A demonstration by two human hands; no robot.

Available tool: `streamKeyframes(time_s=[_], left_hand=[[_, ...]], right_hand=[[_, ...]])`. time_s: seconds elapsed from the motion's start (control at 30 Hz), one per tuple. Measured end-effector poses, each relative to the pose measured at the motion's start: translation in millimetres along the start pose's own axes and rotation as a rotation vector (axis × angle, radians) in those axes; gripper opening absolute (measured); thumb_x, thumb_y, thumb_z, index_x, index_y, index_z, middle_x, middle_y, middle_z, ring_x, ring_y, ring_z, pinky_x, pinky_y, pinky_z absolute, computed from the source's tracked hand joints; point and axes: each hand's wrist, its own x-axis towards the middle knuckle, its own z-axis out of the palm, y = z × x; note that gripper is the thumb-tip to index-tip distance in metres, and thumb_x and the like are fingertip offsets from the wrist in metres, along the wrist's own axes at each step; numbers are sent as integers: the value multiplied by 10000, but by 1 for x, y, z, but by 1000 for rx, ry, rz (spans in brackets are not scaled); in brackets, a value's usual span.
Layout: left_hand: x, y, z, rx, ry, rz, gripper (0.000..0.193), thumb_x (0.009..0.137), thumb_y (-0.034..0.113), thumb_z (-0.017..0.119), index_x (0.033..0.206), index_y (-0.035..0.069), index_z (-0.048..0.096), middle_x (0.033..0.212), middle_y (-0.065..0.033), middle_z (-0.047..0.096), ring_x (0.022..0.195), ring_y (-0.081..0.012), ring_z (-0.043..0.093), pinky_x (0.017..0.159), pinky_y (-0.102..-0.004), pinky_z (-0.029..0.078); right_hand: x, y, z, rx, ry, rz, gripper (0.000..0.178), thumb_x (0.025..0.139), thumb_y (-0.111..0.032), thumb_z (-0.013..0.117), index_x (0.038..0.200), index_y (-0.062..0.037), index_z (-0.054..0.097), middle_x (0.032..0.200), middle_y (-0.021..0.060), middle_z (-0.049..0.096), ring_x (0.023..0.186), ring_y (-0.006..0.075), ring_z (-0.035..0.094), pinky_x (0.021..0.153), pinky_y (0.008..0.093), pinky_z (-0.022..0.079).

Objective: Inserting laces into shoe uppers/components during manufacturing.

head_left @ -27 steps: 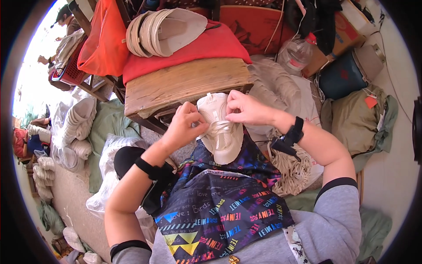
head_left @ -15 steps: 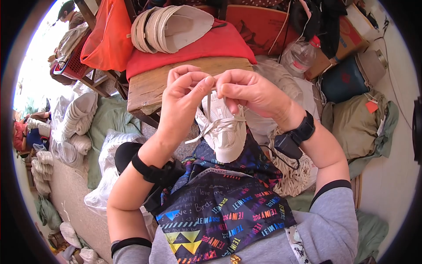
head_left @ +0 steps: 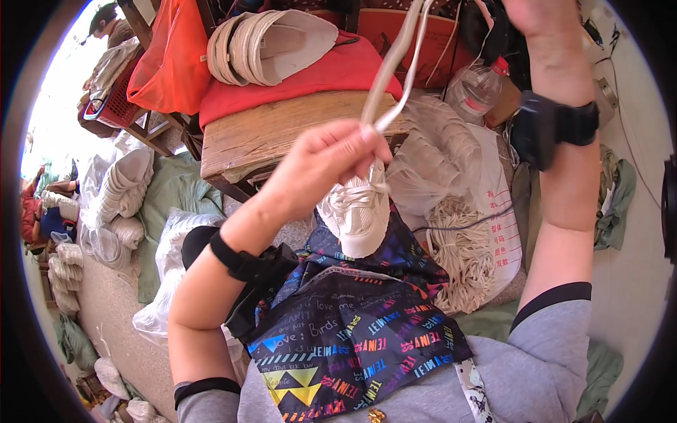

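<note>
A white lace-up sneaker (head_left: 361,229) rests toe toward me on my apron (head_left: 352,328), its upper partly hidden by my left hand. My left hand (head_left: 328,162) is closed, pinching a white shoelace (head_left: 386,77) above the shoe. From those fingers two strands of the lace stretch up and out past the top edge. My right hand (head_left: 544,15) is raised high at the upper right; the frame cuts off its fingers, so its hold on the lace cannot be seen.
Beyond the shoe stands a wooden bench (head_left: 282,134) with a red cloth and nested pale shoe uppers (head_left: 282,46). A bundle of white laces (head_left: 462,268) lies on a sack to the right. A plastic bottle (head_left: 479,88) and bagged shoe parts (head_left: 434,144) are behind it.
My right hand has swung from beside my left hand to the upper right. The lace is now drawn up long; my left hand has shifted slightly right and down, still pinching.
</note>
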Motion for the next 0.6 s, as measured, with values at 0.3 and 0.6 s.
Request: streamKeyframes(time_s=[0.3, 0.6], left_hand=[[-11, 35, -4, -88, 192, 189, 305, 1036, 254, 440, 969, 19, 621, 705, 40, 473, 611, -31, 368, 559, -176, 310], [-9, 43, 6, -80, 220, 179, 299, 1028, 264, 465, 964, 25, 632, 707, 35, 498, 611, -33, 380, 556, -172, 308]], right_hand=[[-186, 67, 52, -597, -963, 347, 154, 808, -78, 643, 960, -61, 623, 917, 109, 586, 851, 297, 607, 712, 383, 492], [-253, 95, 72, -651, -643, 289, 146, 790, -47, 610, 922, -83, 559, 925, 102, 506, 829, 307, 588, 685, 411, 477]])
